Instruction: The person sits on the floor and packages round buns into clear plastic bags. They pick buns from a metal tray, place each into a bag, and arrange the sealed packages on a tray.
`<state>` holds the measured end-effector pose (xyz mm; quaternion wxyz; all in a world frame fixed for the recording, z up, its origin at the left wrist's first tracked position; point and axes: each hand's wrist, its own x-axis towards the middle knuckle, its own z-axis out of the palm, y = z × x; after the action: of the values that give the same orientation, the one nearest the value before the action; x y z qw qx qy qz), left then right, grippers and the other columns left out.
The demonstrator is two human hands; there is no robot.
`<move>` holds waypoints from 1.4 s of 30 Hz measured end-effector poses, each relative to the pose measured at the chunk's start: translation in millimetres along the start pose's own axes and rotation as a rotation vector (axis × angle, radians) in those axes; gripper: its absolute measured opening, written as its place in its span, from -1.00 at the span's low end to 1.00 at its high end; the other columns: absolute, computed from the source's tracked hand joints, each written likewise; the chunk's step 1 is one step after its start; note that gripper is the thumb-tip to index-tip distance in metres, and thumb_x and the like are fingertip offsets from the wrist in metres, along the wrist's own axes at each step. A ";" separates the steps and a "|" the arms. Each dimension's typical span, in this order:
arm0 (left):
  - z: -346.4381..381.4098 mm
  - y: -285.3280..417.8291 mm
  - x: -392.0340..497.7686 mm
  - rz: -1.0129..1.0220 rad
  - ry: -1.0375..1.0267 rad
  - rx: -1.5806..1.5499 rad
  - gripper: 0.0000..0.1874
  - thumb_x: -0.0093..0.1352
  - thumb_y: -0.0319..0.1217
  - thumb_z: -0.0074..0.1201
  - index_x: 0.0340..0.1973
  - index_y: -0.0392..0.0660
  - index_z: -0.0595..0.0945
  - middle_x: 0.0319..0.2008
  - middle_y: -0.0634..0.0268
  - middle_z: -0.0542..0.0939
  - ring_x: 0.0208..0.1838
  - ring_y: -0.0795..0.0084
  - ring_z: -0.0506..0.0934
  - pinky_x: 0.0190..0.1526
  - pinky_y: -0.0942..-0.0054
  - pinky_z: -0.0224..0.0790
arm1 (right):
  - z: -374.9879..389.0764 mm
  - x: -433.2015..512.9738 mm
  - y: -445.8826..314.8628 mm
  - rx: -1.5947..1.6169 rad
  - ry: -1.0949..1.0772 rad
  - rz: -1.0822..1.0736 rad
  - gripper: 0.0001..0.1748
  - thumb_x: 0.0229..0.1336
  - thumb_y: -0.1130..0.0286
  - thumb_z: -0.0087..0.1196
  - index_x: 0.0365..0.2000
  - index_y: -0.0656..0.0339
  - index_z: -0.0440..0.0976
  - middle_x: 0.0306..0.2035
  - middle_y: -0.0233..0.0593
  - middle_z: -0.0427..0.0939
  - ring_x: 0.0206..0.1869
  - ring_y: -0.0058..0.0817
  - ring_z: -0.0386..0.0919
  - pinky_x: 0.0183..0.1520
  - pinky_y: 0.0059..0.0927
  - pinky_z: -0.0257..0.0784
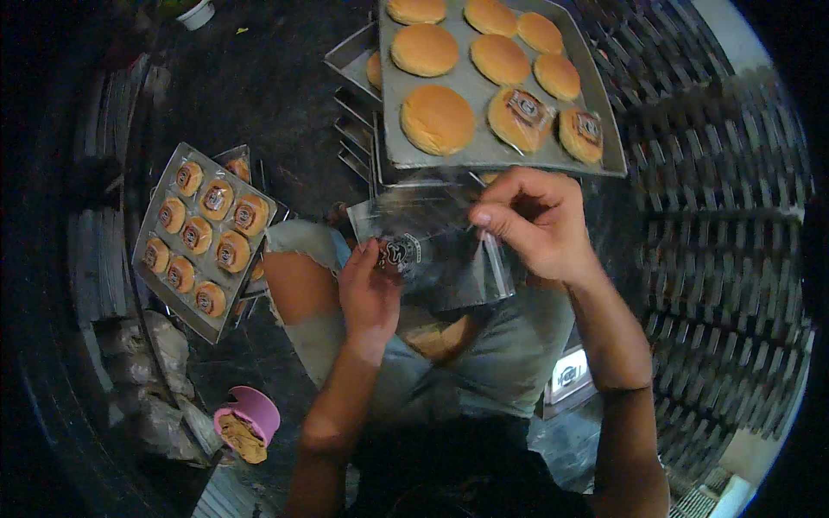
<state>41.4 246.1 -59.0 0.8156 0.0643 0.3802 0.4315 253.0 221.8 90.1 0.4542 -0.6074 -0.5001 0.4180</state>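
My left hand [372, 291] grips the left side of a clear plastic bag [447, 259] with a printed logo, held above my lap. At the bag's upper right edge, my right hand [537, 223] pinches the film between thumb and forefinger. Just beyond the hands, a metal baking tray [473, 160] carries several round bread buns; one bare bun [438, 120] lies at its near left corner. Beside it are a bagged bun [520, 118] and another bagged bun [581, 135]. Whether the bag's mouth is parted cannot be told.
Other trays [356, 129] are stacked under the near one. At left, a second tray [217, 333] of bagged buns rests on further trays. A pink container [262, 411] with brown contents stands at lower left, near plastic-wrapped items [155, 362]. Slatted crates or racks [712, 259] line the right.
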 end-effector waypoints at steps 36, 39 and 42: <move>-27.4 3.5 -27.6 0.005 0.111 0.010 -0.76 0.62 -0.10 0.07 -0.05 0.03 0.60 -0.25 0.45 0.62 -0.27 0.61 0.53 -0.40 0.58 0.31 | -44.8 177.9 41.9 -0.851 -0.425 -0.329 -0.24 -0.11 0.14 0.48 0.11 0.28 0.55 0.02 -0.02 0.59 0.05 -0.11 0.58 0.12 -0.16 0.49; -44.7 0.3 -27.5 0.072 0.128 -0.006 -0.72 0.62 -0.09 0.06 0.00 -0.01 0.63 -0.19 0.41 0.65 -0.20 0.53 0.58 -0.32 0.54 0.41 | -64.1 167.8 52.2 -0.786 -0.405 -0.381 -0.16 -0.18 0.10 0.57 0.12 0.25 0.51 -0.08 -0.09 0.61 -0.04 -0.26 0.62 0.00 -0.22 0.54; -41.1 -9.4 -22.2 0.131 0.183 0.013 -0.73 0.63 -0.12 0.05 0.00 -0.03 0.64 -0.19 0.40 0.67 -0.22 0.52 0.59 -0.31 0.54 0.42 | -74.4 128.6 39.0 -0.481 -0.339 -0.024 -0.24 -0.11 0.15 0.61 0.07 0.22 0.51 -0.06 -0.19 0.63 -0.01 -0.39 0.63 0.04 -0.34 0.54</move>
<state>12.3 214.4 -79.4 0.7471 0.0545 0.4508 0.4854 352.8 335.3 63.1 0.2120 -0.6131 -0.6606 0.3777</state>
